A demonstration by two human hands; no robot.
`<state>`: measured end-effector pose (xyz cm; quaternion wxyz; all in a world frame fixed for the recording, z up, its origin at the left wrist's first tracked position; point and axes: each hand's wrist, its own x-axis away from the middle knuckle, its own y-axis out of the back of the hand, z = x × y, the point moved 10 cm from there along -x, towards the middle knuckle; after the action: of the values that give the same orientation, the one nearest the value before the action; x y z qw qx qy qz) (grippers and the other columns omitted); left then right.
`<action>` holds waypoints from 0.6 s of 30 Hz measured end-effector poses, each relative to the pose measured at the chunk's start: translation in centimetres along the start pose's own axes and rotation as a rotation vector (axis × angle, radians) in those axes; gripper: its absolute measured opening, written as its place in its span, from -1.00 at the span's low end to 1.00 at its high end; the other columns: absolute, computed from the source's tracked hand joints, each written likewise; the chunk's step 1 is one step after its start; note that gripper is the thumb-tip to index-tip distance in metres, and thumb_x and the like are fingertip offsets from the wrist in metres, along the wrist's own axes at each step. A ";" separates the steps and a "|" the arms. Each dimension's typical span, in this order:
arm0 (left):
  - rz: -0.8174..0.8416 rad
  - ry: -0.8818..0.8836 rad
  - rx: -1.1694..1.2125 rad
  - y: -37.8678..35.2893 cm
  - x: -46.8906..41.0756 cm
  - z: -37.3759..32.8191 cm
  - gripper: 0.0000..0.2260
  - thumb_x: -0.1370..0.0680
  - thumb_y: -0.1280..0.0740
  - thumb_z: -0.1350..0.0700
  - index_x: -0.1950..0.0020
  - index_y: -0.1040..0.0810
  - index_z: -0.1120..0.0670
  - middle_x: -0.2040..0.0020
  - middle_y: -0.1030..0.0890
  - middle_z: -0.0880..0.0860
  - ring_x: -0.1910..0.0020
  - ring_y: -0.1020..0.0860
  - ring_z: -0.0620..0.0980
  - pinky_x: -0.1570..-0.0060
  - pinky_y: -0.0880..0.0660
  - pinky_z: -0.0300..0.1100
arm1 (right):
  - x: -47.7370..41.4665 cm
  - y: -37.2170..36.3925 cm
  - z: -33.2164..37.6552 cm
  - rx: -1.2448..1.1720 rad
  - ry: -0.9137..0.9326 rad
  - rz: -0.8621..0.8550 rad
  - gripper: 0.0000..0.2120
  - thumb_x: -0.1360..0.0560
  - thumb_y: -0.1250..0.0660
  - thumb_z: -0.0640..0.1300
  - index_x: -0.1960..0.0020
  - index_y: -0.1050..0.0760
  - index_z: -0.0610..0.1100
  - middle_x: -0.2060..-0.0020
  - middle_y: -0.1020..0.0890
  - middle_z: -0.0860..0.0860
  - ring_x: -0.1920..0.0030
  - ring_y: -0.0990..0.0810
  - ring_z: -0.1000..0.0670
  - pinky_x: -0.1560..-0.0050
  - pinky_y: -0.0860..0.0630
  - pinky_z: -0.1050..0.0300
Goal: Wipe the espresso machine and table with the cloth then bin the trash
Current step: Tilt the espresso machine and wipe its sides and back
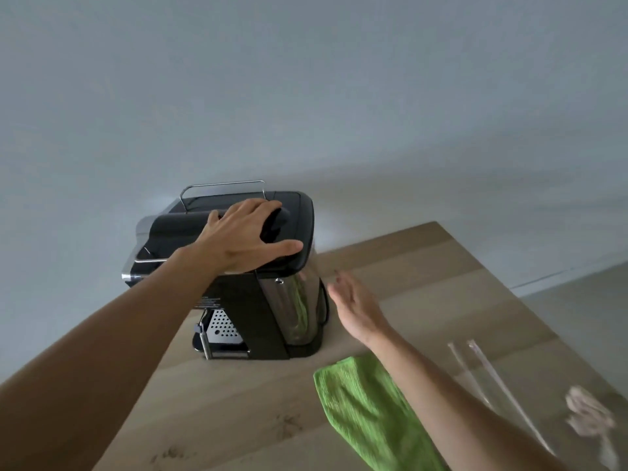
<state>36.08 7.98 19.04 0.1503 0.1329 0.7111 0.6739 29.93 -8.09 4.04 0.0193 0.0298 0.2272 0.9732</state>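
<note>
Now | left hand [244, 236] flat on espresso machine [268, 311] top, fingers spread | right hand [356, 307] open beside it, holding nothing | cloth [356, 402] lies on table [238, 402] under right forearm; trash [588, 409] further right | best: keep machine braced; pick cloth up bunched before wiping

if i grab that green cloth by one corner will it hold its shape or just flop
Probably flop: the green cloth lies limp and flat on the table, with soft rounded edges. It is likely light, since it looks thin. Its ribbed, fuzzy weave should grip fingers rather than slip.
</note>
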 end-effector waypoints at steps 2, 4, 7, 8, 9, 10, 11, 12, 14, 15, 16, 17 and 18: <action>-0.014 0.008 0.015 0.0 0.0 0.2 -0.12 -0.26 0.02 -0.57 -0.47 -0.15 -0.14 -0.48 -0.25 -0.04 -0.43 -0.25 0.06 -0.37 -0.14 0.27 | 2.7 -0.7 -3.3 0.226 -0.001 -0.062 -0.57 -0.58 -0.18 0.05 -0.39 -0.34 -0.10 -0.30 -0.46 -0.04 -0.31 -0.41 -0.05 -0.30 -0.31 0.11; -0.018 0.006 0.018 -0.1 0.1 0.3 -0.12 -0.25 0.02 -0.57 -0.47 -0.16 -0.13 -0.48 -0.26 -0.03 -0.43 -0.25 0.08 -0.38 -0.13 0.27 | 4.5 -1.8 -6.3 0.390 -0.020 -0.084 -0.60 -0.55 -0.22 0.04 -0.34 -0.39 -0.08 -0.18 -0.51 -0.04 -0.19 -0.46 -0.05 -0.22 -0.39 0.09; -0.027 0.011 0.028 0.0 0.1 0.2 -0.12 -0.25 0.01 -0.56 -0.46 -0.18 -0.13 -0.47 -0.27 -0.03 -0.42 -0.26 0.08 -0.38 -0.13 0.27 | 5.8 -3.5 -9.7 0.517 -0.066 -0.050 -0.62 -0.52 -0.25 0.01 -0.30 -0.40 -0.11 -0.11 -0.52 -0.08 -0.15 -0.48 -0.10 -0.17 -0.43 0.03; -0.028 0.015 0.033 0.0 0.2 0.2 -0.13 -0.25 0.01 -0.56 -0.46 -0.18 -0.14 -0.47 -0.27 -0.03 -0.43 -0.26 0.08 -0.38 -0.13 0.27 | 6.1 -3.9 -10.5 0.556 -0.072 -0.043 -0.63 -0.52 -0.25 -0.01 -0.28 -0.40 -0.13 -0.11 -0.52 -0.08 -0.15 -0.49 -0.11 -0.16 -0.44 0.02; -0.026 0.019 0.039 0.0 0.2 0.3 -0.13 -0.25 0.00 -0.56 -0.46 -0.18 -0.15 -0.47 -0.27 -0.04 -0.43 -0.25 0.08 -0.38 -0.12 0.26 | 6.3 -4.1 -11.0 0.598 -0.075 -0.052 -0.65 -0.52 -0.25 -0.02 -0.26 -0.40 -0.13 -0.10 -0.52 -0.08 -0.15 -0.51 -0.10 -0.15 -0.44 0.03; -0.024 0.023 0.045 -0.1 0.2 0.3 -0.14 -0.25 0.00 -0.56 -0.45 -0.19 -0.15 -0.47 -0.27 -0.05 -0.43 -0.25 0.08 -0.38 -0.12 0.26 | 6.5 -4.0 -11.4 0.637 -0.074 -0.072 -0.68 -0.52 -0.24 -0.05 -0.24 -0.40 -0.13 -0.10 -0.52 -0.07 -0.13 -0.52 -0.09 -0.13 -0.45 0.05; -0.022 0.025 0.050 -0.1 0.2 0.4 -0.15 -0.26 0.00 -0.56 -0.45 -0.19 -0.16 -0.46 -0.27 -0.05 -0.43 -0.25 0.07 -0.38 -0.11 0.26 | 6.7 -3.9 -11.7 0.661 -0.071 -0.099 -0.71 -0.52 -0.23 -0.09 -0.23 -0.40 -0.12 -0.11 -0.52 -0.06 -0.11 -0.54 -0.07 -0.11 -0.45 0.07; -0.022 0.026 0.053 -0.1 0.1 0.4 -0.16 -0.26 -0.01 -0.55 -0.45 -0.19 -0.16 -0.46 -0.27 -0.05 -0.43 -0.25 0.07 -0.38 -0.11 0.26 | 6.8 -3.7 -12.0 0.666 -0.073 -0.120 -0.73 -0.52 -0.22 -0.13 -0.22 -0.41 -0.11 -0.11 -0.52 -0.04 -0.10 -0.54 -0.07 -0.10 -0.46 0.08; -0.016 0.028 0.055 -0.1 0.1 0.4 -0.17 -0.27 -0.01 -0.55 -0.45 -0.18 -0.17 -0.46 -0.27 -0.06 -0.43 -0.24 0.07 -0.38 -0.11 0.26 | 6.7 -3.4 -12.1 0.664 -0.080 -0.148 -0.76 -0.52 -0.20 -0.19 -0.18 -0.43 -0.09 -0.09 -0.54 -0.03 -0.08 -0.56 -0.07 -0.07 -0.46 0.08; -0.011 0.029 0.053 -0.1 0.1 0.4 -0.17 -0.27 -0.01 -0.55 -0.45 -0.18 -0.16 -0.47 -0.26 -0.06 -0.43 -0.24 0.06 -0.38 -0.11 0.26 | 6.6 -3.2 -12.0 0.635 -0.088 -0.172 -0.77 -0.53 -0.20 -0.20 -0.16 -0.45 -0.09 -0.06 -0.56 -0.03 -0.05 -0.57 -0.08 -0.04 -0.47 0.08; -0.008 0.030 0.053 -0.1 0.1 0.4 -0.17 -0.27 0.00 -0.54 -0.45 -0.18 -0.16 -0.47 -0.26 -0.06 -0.43 -0.23 0.06 -0.39 -0.10 0.26 | 6.7 -2.8 -11.7 0.572 -0.084 -0.211 -0.79 -0.52 -0.21 -0.20 -0.14 -0.48 -0.09 -0.01 -0.59 -0.04 -0.01 -0.59 -0.10 0.00 -0.47 0.08; -0.008 0.031 0.054 -0.1 0.2 0.4 -0.17 -0.27 0.00 -0.54 -0.45 -0.17 -0.16 -0.47 -0.26 -0.06 -0.43 -0.23 0.06 -0.39 -0.10 0.26 | 6.8 -2.2 -10.9 0.471 -0.050 -0.271 -0.82 -0.51 -0.25 -0.21 -0.10 -0.51 -0.10 0.05 -0.61 -0.06 0.04 -0.60 -0.12 0.04 -0.48 0.09; -0.010 0.031 0.056 -0.1 0.2 0.3 -0.17 -0.27 0.01 -0.54 -0.45 -0.18 -0.16 -0.47 -0.26 -0.06 -0.43 -0.24 0.07 -0.39 -0.10 0.25 | 7.1 -1.4 -9.9 0.341 0.008 -0.340 -0.84 -0.49 -0.28 -0.23 -0.06 -0.52 -0.11 0.11 -0.62 -0.07 0.11 -0.61 -0.10 0.08 -0.48 0.13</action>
<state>36.01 8.37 18.94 0.1390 0.1228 0.7325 0.6550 22.18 -10.86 -5.11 0.1764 -0.0100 0.3903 0.9036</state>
